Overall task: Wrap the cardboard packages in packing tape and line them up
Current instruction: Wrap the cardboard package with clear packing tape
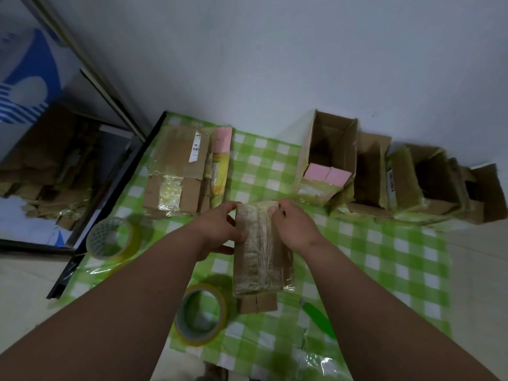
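A tall cardboard package [259, 248], shiny with tape all around it, is held up on end in the middle of a green and white checked cloth [384, 259]. It is gripped at its top by both hands. The left hand [217, 232] is curled around the left side, with the thumb low on the front and the fingertips pinching the top corner. The right hand [294, 224] is curled over the top right corner, and the tape there is pinched by its fingers. A flap of brown cardboard can be seen sticking out under the package.

Two tape rolls are seen on the cloth. One tape roll [200, 314] lies just beside the bottom of the package, on the left. The other tape roll [112, 237] sits farther left, near the edge of the cloth. A green thing [319, 317] lies on the cloth close to the right arm; what it is cannot be told.

Behind the hands, a flat brown box [176, 169] with a white label is laid on the cloth, and a pink and yellow packet [220, 160] is touching its right side. On the right, a row of open boxes [398, 174] is lined up along the white wall [275, 64]. The first open box [330, 155] has pink flaps at the front. On the far left, more cardboard is seen behind a glass panel [55, 160].
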The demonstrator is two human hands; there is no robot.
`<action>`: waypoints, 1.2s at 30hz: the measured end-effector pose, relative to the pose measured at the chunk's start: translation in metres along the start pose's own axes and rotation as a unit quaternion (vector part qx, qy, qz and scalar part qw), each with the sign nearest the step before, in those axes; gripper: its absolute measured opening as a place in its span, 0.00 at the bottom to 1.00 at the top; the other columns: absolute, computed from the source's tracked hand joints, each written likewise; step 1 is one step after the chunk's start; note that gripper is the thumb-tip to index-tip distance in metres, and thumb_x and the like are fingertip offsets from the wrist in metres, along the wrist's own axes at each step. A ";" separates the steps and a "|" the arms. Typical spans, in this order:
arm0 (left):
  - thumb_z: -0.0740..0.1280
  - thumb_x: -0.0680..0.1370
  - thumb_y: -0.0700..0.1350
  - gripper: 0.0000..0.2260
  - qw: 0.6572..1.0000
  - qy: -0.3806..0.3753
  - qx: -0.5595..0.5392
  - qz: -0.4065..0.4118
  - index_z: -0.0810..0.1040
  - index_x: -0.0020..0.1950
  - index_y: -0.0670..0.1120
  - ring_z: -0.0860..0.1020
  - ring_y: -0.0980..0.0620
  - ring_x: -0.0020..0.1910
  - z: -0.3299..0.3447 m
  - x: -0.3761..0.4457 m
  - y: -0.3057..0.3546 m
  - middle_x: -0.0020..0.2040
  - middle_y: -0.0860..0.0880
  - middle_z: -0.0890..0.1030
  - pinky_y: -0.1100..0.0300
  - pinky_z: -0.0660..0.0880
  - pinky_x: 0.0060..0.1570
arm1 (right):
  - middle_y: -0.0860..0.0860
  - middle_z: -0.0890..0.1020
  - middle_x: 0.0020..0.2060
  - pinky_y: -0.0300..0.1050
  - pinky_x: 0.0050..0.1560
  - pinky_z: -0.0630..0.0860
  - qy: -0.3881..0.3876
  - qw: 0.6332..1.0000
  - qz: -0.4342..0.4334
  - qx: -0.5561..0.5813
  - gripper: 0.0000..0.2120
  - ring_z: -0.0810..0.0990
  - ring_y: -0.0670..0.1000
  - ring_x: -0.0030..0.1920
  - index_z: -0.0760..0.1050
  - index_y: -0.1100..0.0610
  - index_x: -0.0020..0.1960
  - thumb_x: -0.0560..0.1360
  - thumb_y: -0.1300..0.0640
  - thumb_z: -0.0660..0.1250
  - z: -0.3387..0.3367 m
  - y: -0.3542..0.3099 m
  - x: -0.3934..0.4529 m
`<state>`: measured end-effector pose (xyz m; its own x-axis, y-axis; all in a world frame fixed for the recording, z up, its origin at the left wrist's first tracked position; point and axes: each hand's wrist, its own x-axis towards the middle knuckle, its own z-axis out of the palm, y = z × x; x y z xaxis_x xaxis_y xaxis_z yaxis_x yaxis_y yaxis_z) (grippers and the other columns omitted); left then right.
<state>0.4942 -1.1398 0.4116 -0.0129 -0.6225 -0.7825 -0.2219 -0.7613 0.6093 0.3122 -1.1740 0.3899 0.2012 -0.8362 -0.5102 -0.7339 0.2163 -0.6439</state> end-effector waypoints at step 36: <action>0.69 0.77 0.45 0.03 0.971 0.114 -0.158 0.142 0.76 0.47 0.51 0.79 0.52 0.55 -0.007 -0.113 0.002 0.56 0.48 0.82 0.53 0.74 0.51 | 0.47 0.84 0.50 0.41 0.46 0.76 0.097 0.896 -0.019 0.434 0.22 0.81 0.47 0.54 0.79 0.50 0.54 0.68 0.72 0.63 0.009 -0.046 -0.135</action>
<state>0.5015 -1.0724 0.5021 0.1940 -0.8115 -0.5511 0.0702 -0.5489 0.8329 0.3249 -1.0668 0.4837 0.0374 -0.9052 -0.4233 0.0682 0.4249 -0.9027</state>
